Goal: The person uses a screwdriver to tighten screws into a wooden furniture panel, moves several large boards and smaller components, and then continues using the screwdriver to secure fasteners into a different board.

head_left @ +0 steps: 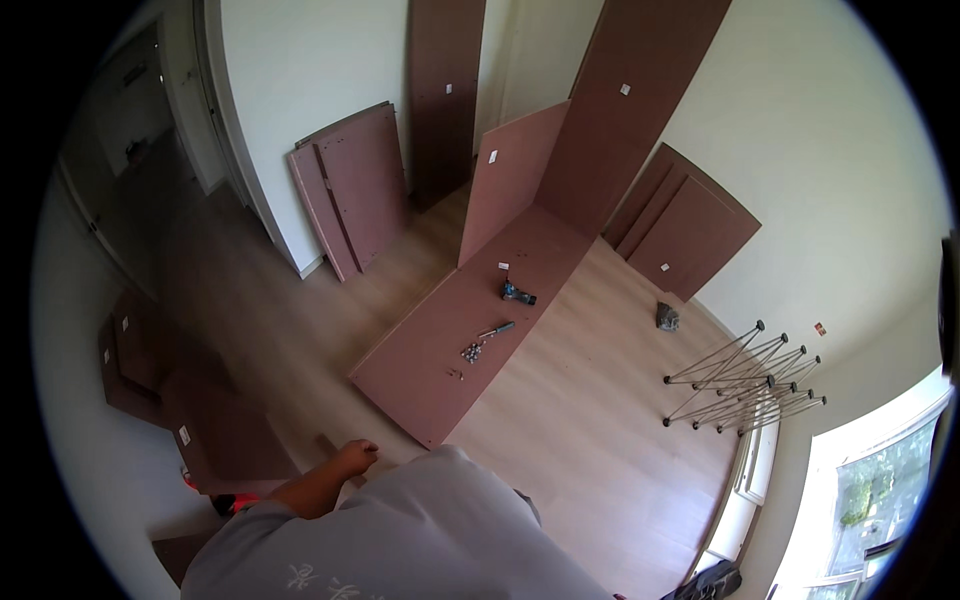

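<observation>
My left hand (358,458) hangs low in front of my grey shirt (440,530), just left of the near end of a long reddish-brown board (420,370). Its fingers look curled, and whatever they may hold is hidden. By the wrist shows a short brown strip (326,443). My right hand does not show. On the long board lie a blue-and-black cordless drill (517,293), a screwdriver (497,329), a small pile of metal fittings (472,352) and a few small loose pieces (456,374).
An upright panel (515,180) and a tall board (630,110) stand at the long board's far part. Other panels lean at the walls, one stack (360,190) left, another (690,225) right. A folding metal frame (745,380) stands right; dark panels (215,420) sit left.
</observation>
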`<state>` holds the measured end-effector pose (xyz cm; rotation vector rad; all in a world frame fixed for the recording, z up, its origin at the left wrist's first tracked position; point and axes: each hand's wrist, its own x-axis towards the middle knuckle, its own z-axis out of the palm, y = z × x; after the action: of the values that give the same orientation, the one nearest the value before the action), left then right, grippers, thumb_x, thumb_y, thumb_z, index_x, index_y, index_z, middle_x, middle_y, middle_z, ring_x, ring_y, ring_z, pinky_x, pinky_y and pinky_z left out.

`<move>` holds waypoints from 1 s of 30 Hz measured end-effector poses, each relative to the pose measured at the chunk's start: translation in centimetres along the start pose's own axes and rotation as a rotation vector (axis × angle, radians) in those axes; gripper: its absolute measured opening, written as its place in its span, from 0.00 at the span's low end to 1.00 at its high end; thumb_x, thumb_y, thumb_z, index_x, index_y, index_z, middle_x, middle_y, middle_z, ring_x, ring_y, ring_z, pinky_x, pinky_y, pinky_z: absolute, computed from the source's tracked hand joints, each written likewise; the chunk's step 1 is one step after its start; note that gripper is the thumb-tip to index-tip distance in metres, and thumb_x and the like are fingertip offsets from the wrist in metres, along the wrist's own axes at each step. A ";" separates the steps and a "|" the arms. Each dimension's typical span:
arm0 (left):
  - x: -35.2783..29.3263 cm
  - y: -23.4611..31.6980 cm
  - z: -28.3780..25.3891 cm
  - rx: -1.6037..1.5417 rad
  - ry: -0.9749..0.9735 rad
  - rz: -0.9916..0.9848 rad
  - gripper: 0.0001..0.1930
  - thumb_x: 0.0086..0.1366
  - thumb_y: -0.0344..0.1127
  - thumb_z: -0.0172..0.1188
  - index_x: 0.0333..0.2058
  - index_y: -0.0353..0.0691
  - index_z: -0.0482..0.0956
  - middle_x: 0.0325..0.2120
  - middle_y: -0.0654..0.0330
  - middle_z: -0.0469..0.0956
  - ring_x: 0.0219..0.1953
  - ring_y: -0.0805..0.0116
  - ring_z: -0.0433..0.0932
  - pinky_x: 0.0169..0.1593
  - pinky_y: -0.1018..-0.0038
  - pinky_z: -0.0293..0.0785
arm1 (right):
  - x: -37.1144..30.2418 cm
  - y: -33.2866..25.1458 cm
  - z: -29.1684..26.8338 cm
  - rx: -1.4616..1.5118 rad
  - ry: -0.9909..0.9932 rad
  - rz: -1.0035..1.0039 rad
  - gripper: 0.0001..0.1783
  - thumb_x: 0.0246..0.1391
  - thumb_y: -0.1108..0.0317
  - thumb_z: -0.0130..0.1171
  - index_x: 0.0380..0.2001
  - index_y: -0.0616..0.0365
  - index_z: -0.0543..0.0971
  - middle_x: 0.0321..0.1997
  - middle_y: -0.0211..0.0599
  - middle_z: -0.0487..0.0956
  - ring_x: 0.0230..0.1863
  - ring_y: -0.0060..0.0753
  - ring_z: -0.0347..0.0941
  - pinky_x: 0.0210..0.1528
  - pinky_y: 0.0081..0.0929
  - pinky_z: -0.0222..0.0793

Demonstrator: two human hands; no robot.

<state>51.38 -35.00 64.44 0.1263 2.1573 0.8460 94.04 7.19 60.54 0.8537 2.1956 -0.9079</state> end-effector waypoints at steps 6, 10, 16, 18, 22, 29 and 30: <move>0.4 -3.8 -2.7 -0.171 0.188 0.098 0.21 0.65 0.40 0.65 0.54 0.36 0.83 0.46 0.48 0.86 0.45 0.55 0.85 0.49 0.61 0.81 | 8.1 -3.8 -4.3 0.018 0.105 -0.316 0.12 0.60 0.62 0.60 0.44 0.50 0.85 0.42 0.36 0.88 0.40 0.35 0.86 0.36 0.36 0.79; -2.3 -9.4 -2.1 -0.163 0.260 -0.151 0.16 0.66 0.41 0.62 0.49 0.41 0.86 0.45 0.49 0.86 0.45 0.52 0.85 0.47 0.58 0.81 | 14.1 -4.1 -8.9 0.112 0.139 -0.499 0.12 0.62 0.67 0.59 0.45 0.55 0.84 0.41 0.36 0.87 0.39 0.32 0.85 0.35 0.32 0.78; -11.9 -26.0 4.3 0.805 -0.005 0.126 0.12 0.64 0.38 0.58 0.42 0.46 0.88 0.39 0.51 0.86 0.46 0.49 0.84 0.49 0.53 0.80 | 17.5 -12.9 -13.9 0.561 -0.014 0.035 0.14 0.66 0.62 0.59 0.49 0.58 0.83 0.45 0.39 0.87 0.39 0.35 0.86 0.32 0.34 0.81; -13.9 -26.7 5.6 0.710 -0.071 0.047 0.12 0.64 0.38 0.58 0.42 0.46 0.88 0.39 0.52 0.86 0.46 0.49 0.84 0.49 0.53 0.80 | 17.2 -13.5 -14.5 0.553 -0.003 0.048 0.16 0.66 0.62 0.59 0.51 0.59 0.83 0.44 0.39 0.87 0.35 0.33 0.86 0.33 0.34 0.81; -14.4 -25.3 7.4 0.437 -0.061 -0.122 0.12 0.64 0.38 0.58 0.41 0.46 0.88 0.39 0.52 0.86 0.46 0.48 0.84 0.50 0.54 0.80 | 18.4 -13.3 -13.5 0.180 -0.118 -0.133 0.19 0.65 0.56 0.56 0.54 0.48 0.84 0.50 0.33 0.87 0.46 0.32 0.85 0.48 0.34 0.81; -7.2 -20.1 12.2 0.134 0.094 -0.042 0.11 0.63 0.38 0.59 0.39 0.46 0.88 0.39 0.52 0.86 0.46 0.48 0.84 0.50 0.54 0.80 | 21.4 -10.1 -14.1 -0.582 -0.129 -0.489 0.16 0.58 0.59 0.59 0.48 0.45 0.86 0.52 0.28 0.85 0.52 0.31 0.82 0.53 0.31 0.79; -5.6 -18.8 11.7 0.135 0.083 -0.011 0.11 0.63 0.38 0.59 0.39 0.46 0.88 0.39 0.53 0.86 0.46 0.48 0.84 0.50 0.54 0.80 | 22.1 -7.4 -13.7 -0.769 -0.160 -0.517 0.20 0.59 0.54 0.57 0.53 0.39 0.85 0.57 0.26 0.84 0.59 0.32 0.80 0.60 0.31 0.77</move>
<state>66.94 -45.27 51.30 0.1494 2.2906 0.7101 71.22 20.71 55.29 -0.1488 2.3687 -0.2544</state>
